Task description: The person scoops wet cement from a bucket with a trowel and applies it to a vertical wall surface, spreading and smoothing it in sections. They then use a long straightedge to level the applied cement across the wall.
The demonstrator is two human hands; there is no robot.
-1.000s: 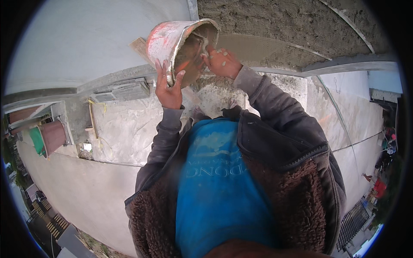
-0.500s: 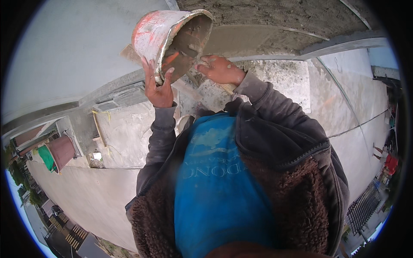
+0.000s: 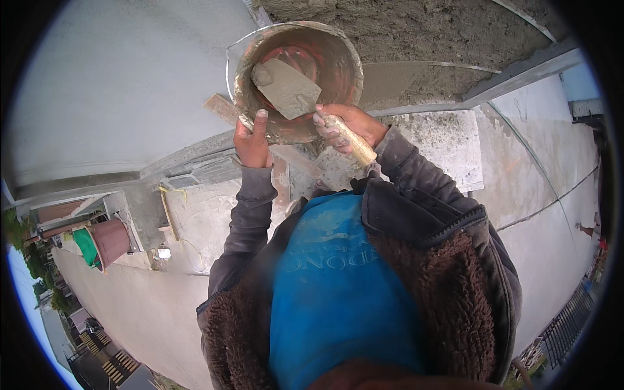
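Observation:
Tilted with its mouth toward me, a mortar-caked bucket [image 3: 348,58] shows a reddish bottom and grey-smeared inner walls. My left hand [image 3: 253,142] grips its near left rim, thumb up on the lip. A pale wooden handle fills my right hand [image 3: 354,125], fingers wrapped round it. That handle belongs to a trowel [image 3: 289,91], whose flat blade reaches inside the bucket. Wet grey mortar coats the blade, with a small lump at its far left corner. A thin wire bail [image 3: 228,71] loops off the bucket's left side.
Beyond the bucket rises a wall, smooth grey-white at left and rough fresh mortar [image 3: 416,29] at right. A wooden board [image 3: 221,108] lies behind my left hand. Farther left stands a reddish-brown tub [image 3: 110,242] with green cloth. A pale slab [image 3: 442,146] lies at right.
The bucket has swung rightward and turned its mouth toward me. My right hand has moved right, bringing the trowel blade and handle into plain sight. My left hand stays on the rim.

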